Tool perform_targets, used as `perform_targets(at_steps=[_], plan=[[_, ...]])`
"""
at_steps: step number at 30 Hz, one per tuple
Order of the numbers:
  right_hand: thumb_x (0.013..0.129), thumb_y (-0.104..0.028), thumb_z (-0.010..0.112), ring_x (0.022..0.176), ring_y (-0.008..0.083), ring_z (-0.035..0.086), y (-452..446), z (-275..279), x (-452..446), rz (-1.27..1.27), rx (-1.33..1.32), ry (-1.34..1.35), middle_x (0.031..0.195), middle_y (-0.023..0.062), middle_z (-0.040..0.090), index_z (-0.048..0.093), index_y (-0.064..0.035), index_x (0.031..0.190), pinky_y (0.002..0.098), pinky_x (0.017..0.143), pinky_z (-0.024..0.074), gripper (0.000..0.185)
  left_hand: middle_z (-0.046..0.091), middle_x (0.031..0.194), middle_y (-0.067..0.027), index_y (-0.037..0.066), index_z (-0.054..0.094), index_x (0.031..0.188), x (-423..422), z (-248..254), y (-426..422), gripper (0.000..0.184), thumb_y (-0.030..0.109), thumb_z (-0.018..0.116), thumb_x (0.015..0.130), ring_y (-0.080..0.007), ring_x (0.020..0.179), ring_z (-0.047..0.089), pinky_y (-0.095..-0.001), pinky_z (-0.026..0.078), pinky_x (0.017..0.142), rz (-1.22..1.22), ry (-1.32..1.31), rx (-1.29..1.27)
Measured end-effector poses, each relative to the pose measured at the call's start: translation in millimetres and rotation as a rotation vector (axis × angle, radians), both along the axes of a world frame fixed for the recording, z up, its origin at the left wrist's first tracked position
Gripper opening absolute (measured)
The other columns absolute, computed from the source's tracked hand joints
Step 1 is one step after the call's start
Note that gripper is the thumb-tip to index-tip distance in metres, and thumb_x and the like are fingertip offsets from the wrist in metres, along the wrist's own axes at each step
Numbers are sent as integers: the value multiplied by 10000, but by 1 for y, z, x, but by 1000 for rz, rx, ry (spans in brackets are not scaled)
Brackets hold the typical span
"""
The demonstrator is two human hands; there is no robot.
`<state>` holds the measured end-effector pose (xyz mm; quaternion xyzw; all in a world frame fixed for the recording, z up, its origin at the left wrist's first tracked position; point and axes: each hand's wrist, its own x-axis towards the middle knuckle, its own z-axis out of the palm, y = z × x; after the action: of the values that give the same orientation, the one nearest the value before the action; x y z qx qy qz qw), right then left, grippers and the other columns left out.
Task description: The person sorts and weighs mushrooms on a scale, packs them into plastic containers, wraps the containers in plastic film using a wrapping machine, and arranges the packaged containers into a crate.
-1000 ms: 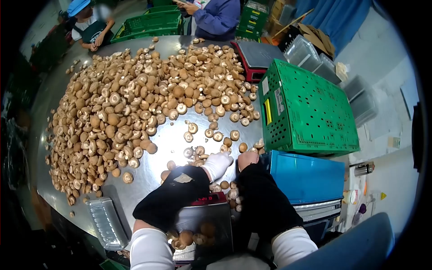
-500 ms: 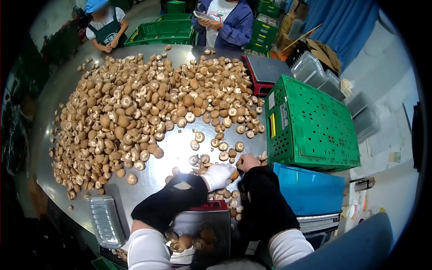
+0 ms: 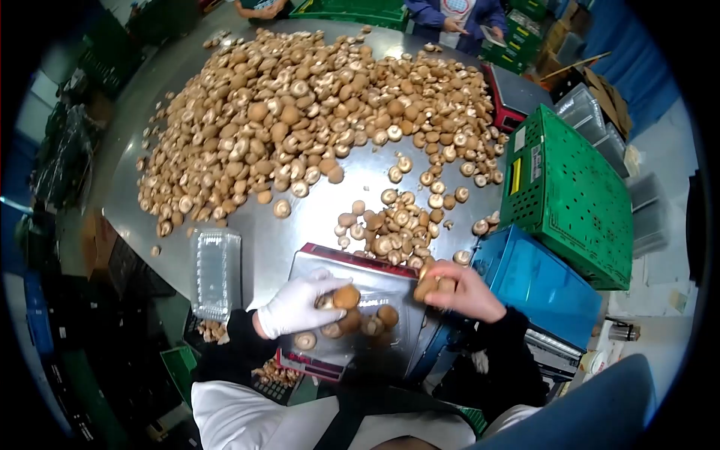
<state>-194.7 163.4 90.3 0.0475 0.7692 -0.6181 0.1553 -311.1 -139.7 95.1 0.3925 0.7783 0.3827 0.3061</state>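
Observation:
My left hand (image 3: pixel 300 304), in a white glove, is over the clear tray on the scale (image 3: pixel 330 262), its fingers closed round a brown mushroom (image 3: pixel 346 297). Several mushrooms lie in the tray below it. At the scale's right edge my bare right hand (image 3: pixel 461 291) grips a few mushrooms (image 3: pixel 433 288) between thumb and fingers. Beyond the scale is a small group of mushrooms (image 3: pixel 401 225), and behind that a large mushroom pile (image 3: pixel 262 120) spreads over the metal table (image 3: pixel 255 214).
An empty clear tray (image 3: pixel 216 276) lies at the left. A green crate (image 3: pixel 574 191) and a blue bin (image 3: pixel 536 274) stand at the right, a second scale (image 3: pixel 517 94) behind them. Two people are partly visible across the table; one holds a device.
Both hands have drawn back from the small mushroom group to the scale, now holding mushrooms. The view has shifted, so the table and pile appear higher and further right.

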Motion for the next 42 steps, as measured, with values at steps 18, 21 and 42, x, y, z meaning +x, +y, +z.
perform_targets(at_steps=[18, 21, 42], plan=[[775, -227, 630, 980, 357, 565, -106, -3, 3, 134, 424, 179, 1128, 240, 533, 514, 24, 1163, 373, 853, 459, 477, 516, 854, -122, 74, 579, 1119, 120, -34, -45, 326, 128, 636, 803, -283, 772, 563, -338, 462, 643, 604, 412, 114], [803, -186, 616, 1105, 385, 494, -116, -15, 27, 97, 485, 364, 1228, 237, 469, 509, 3, 1160, 416, 936, 416, 418, 512, 883, -122, 73, 584, 1115, 123, -40, -44, 308, 51, 590, 807, -293, 834, 534, -346, 445, 698, 604, 503, 35], [769, -130, 587, 968, 318, 503, -74, -46, 24, -125, 714, 371, 1018, 136, 562, 567, -29, 997, 408, 864, 378, 251, 546, 1130, -66, 127, 548, 1191, 89, -48, 19, 485, 154, 641, 715, -277, 1015, 484, -391, 358, 876, 111, 704, -148]])
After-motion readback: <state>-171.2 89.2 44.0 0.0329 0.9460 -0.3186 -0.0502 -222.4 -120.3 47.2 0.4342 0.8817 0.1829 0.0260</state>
